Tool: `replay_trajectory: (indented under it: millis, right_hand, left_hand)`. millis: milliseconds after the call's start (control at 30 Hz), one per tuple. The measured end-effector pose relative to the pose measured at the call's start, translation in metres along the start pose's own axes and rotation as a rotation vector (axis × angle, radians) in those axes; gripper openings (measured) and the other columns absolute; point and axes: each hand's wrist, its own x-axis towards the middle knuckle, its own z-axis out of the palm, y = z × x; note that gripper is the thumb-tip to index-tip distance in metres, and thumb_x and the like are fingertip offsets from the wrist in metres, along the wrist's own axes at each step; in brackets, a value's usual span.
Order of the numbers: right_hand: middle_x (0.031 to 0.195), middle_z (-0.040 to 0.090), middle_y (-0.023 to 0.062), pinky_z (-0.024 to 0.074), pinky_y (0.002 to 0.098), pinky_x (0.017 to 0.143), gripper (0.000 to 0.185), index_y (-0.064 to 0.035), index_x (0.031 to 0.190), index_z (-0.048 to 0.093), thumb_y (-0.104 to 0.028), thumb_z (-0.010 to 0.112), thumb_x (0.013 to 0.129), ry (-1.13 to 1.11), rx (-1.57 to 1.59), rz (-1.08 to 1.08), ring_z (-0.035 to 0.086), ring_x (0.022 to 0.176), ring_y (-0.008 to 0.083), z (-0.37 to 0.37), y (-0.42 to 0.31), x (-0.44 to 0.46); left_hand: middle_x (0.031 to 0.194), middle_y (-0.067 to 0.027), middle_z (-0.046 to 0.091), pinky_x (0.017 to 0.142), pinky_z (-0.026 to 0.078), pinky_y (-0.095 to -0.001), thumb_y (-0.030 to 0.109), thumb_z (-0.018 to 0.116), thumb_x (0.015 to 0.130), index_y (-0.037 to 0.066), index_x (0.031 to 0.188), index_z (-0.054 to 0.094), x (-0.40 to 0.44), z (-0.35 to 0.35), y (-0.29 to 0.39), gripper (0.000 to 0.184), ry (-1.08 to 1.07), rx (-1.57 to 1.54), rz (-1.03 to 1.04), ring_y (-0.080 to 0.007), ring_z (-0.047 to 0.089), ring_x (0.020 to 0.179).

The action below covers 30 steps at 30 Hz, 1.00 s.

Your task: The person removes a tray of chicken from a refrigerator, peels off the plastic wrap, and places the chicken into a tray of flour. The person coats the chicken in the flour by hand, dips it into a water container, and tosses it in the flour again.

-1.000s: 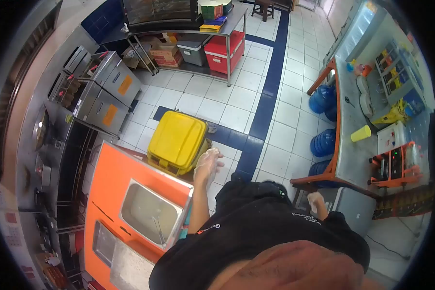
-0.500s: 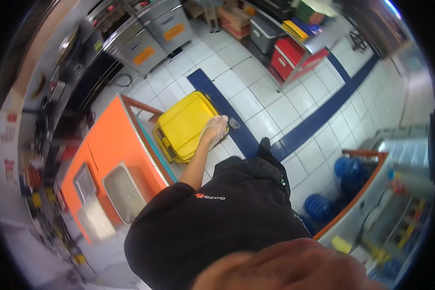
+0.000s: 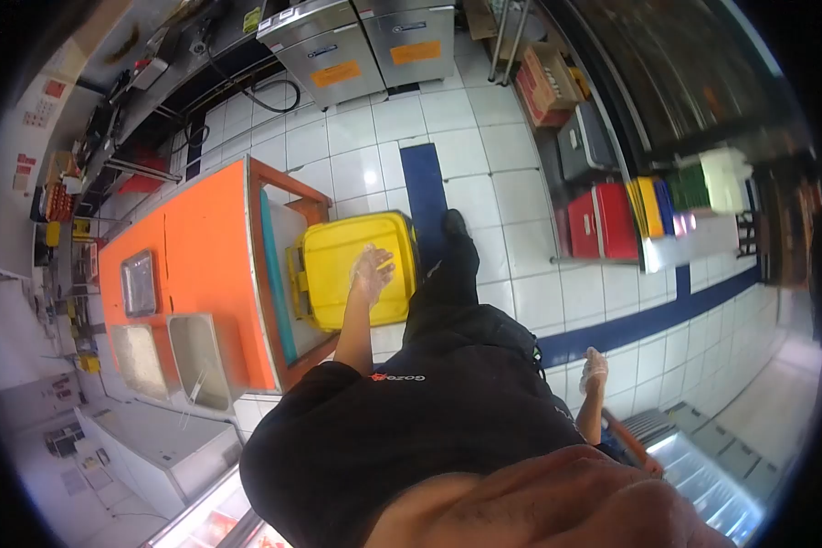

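My left hand (image 3: 372,272), in a clear thin glove, is over the yellow lid of a bin (image 3: 324,247), its fingers apart and nothing in them. Whether it touches the lid I cannot tell. Low on the right, my right hand (image 3: 595,370), also gloved, hangs above the white floor tiles. Its fingers look bunched, and what they hold, if anything, is too small to make out. Left of the bin is an orange counter (image 3: 201,228) with a metal tray (image 3: 139,283) and a deeper steel pan (image 3: 201,361) at its edge.
Steel cabinets (image 3: 338,68) line the top. At the right, a steel table (image 3: 694,245) carries yellow and blue folders, with a red cooler (image 3: 603,222) and a grey cooler (image 3: 586,142) below. A cardboard box (image 3: 546,84) is beside them. My shoe (image 3: 455,222) is on the floor.
The view has swung round, bringing the right-hand table closer. My left hand now appears over the middle of the bin lid instead of its edge. My right hand has come back into view.
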Motion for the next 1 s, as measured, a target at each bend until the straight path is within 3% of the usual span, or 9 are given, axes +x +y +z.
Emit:
replay_trajectory:
  millis: [100, 167, 267, 333, 433, 533, 667, 733, 1000]
  right_hand:
    - [0.092, 0.072, 0.017, 0.0489, 0.0456, 0.072, 0.035, -0.0038, 0.092, 0.07, -0.033, 0.053, 0.1, -0.128, -0.308, -0.249, 0.065, 0.079, 0.0346, 0.024, -0.102, 0.074]
    - [0.084, 0.071, 0.0076, 0.0483, 0.0417, 0.067, 0.037, 0.0011, 0.09, 0.069, -0.032, 0.055, 0.099, -0.131, -0.139, 0.198, 0.063, 0.072, 0.0268, 0.051, -0.125, 0.134]
    - [0.087, 0.073, 0.01, 0.0514, 0.0324, 0.07, 0.023, 0.0008, 0.092, 0.074, -0.017, 0.059, 0.096, -0.355, -0.277, -0.363, 0.067, 0.078, 0.0242, 0.066, -0.204, 0.198]
    - [0.068, 0.06, 0.0037, 0.0431, 0.0365, 0.054, 0.027, -0.0067, 0.085, 0.07, -0.029, 0.057, 0.095, -0.318, -0.178, -0.603, 0.056, 0.058, 0.0203, 0.089, -0.215, 0.242]
    - [0.053, 0.042, -0.0012, 0.0319, 0.0354, 0.043, 0.025, -0.0099, 0.087, 0.067, -0.032, 0.057, 0.092, -0.335, -0.259, 0.239, 0.042, 0.043, 0.0154, 0.106, -0.415, 0.209]
    - [0.054, 0.046, 0.0002, 0.0381, 0.0364, 0.044, 0.024, -0.0097, 0.094, 0.068, -0.031, 0.056, 0.094, -0.438, -0.48, 0.244, 0.049, 0.046, 0.018, 0.111, -0.499, 0.227]
    - [0.096, 0.073, 0.0137, 0.0545, 0.0426, 0.083, 0.025, -0.0073, 0.101, 0.069, -0.025, 0.052, 0.097, -0.643, -1.481, -0.474, 0.071, 0.096, 0.0288, 0.11, -0.532, 0.282]
    - [0.098, 0.072, 0.0134, 0.0541, 0.0422, 0.084, 0.024, -0.0077, 0.103, 0.069, -0.024, 0.053, 0.097, -0.638, -1.475, -0.443, 0.07, 0.098, 0.0288, 0.108, -0.521, 0.327]
    - [0.117, 0.069, 0.0114, 0.0516, 0.0396, 0.097, 0.027, -0.0104, 0.118, 0.066, -0.017, 0.056, 0.093, -0.599, -1.548, -0.535, 0.066, 0.112, 0.0288, 0.183, -0.745, 0.458]
  left_hand:
    - [0.115, -0.0088, 0.065, 0.075, 0.046, -0.0353, 0.057, 0.047, 0.103, 0.005, 0.136, 0.052, 0.067, 0.042, 0.072, 0.062, -0.043, -0.208, 0.057, -0.0209, 0.06, 0.088]
    - [0.121, -0.0092, 0.063, 0.076, 0.047, -0.0338, 0.06, 0.046, 0.102, 0.004, 0.14, 0.049, 0.106, 0.069, 0.124, 0.068, -0.098, -0.318, 0.083, -0.0197, 0.059, 0.087]
    - [0.127, -0.0092, 0.06, 0.078, 0.048, -0.0326, 0.063, 0.048, 0.099, 0.003, 0.143, 0.045, 0.179, 0.1, 0.207, 0.074, -0.084, -0.371, 0.084, -0.0196, 0.058, 0.089]
    - [0.123, -0.0076, 0.061, 0.074, 0.047, -0.0316, 0.062, 0.049, 0.1, 0.008, 0.14, 0.048, 0.215, 0.123, 0.262, 0.068, -0.1, -0.409, 0.147, -0.0195, 0.059, 0.091]
    - [0.123, -0.0068, 0.059, 0.075, 0.047, -0.0329, 0.06, 0.048, 0.1, 0.007, 0.134, 0.049, 0.277, 0.146, 0.332, 0.063, -0.134, -0.499, 0.155, -0.019, 0.058, 0.092]
    - [0.122, -0.0075, 0.059, 0.075, 0.047, -0.0335, 0.058, 0.046, 0.102, 0.006, 0.134, 0.048, 0.34, 0.168, 0.397, 0.06, -0.07, -0.559, 0.179, -0.0196, 0.057, 0.09]
    - [0.119, -0.008, 0.059, 0.076, 0.045, -0.0359, 0.056, 0.045, 0.103, 0.006, 0.135, 0.046, 0.418, 0.197, 0.481, 0.06, -0.038, -0.615, 0.241, -0.0205, 0.056, 0.089]
    - [0.116, -0.0081, 0.059, 0.077, 0.044, -0.0374, 0.058, 0.046, 0.102, 0.006, 0.136, 0.046, 0.474, 0.204, 0.512, 0.062, -0.004, -0.684, 0.273, -0.0206, 0.056, 0.089]
    - [0.148, -0.0085, 0.043, 0.088, 0.045, -0.0405, 0.062, 0.035, 0.103, 0.009, 0.161, 0.021, 0.673, 0.234, 0.612, 0.08, 0.131, -0.796, 0.25, -0.0235, 0.05, 0.109]
